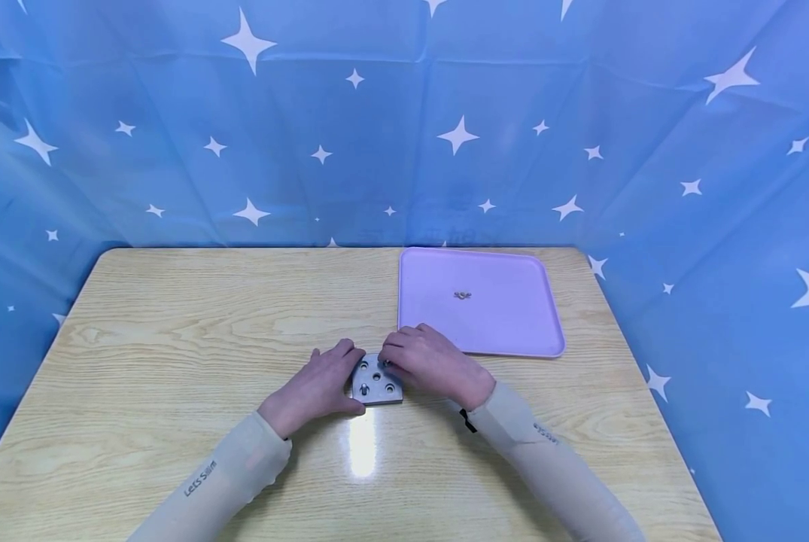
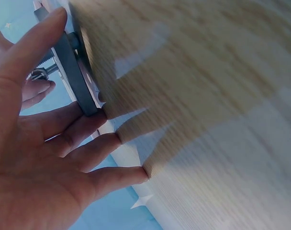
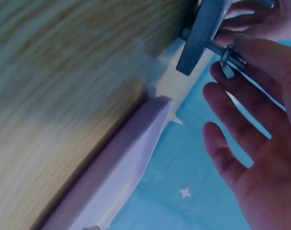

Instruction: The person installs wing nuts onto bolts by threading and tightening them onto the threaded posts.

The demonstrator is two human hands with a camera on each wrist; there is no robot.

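Note:
A grey metal plate (image 1: 380, 395) with several holes lies near the middle of the table, one bolt (image 1: 365, 390) standing up at its lower left. My left hand (image 1: 319, 384) holds the plate by its left side, thumb on the near edge and fingers on the far one, as the left wrist view also shows. At the plate's far right, my right hand (image 1: 427, 365) pinches a wing nut (image 3: 227, 61) between thumb and forefinger. The nut sits on the threaded end of a second bolt (image 3: 214, 47) that rises through the plate (image 3: 199, 40).
A lilac tray (image 1: 512, 331) lies at the back right, just beyond my right hand. A few small wing nuts (image 1: 462, 295) are grouped on it. The wooden table (image 1: 194, 324) ends at a blue curtain (image 1: 377, 165) with white stars, behind and to the sides.

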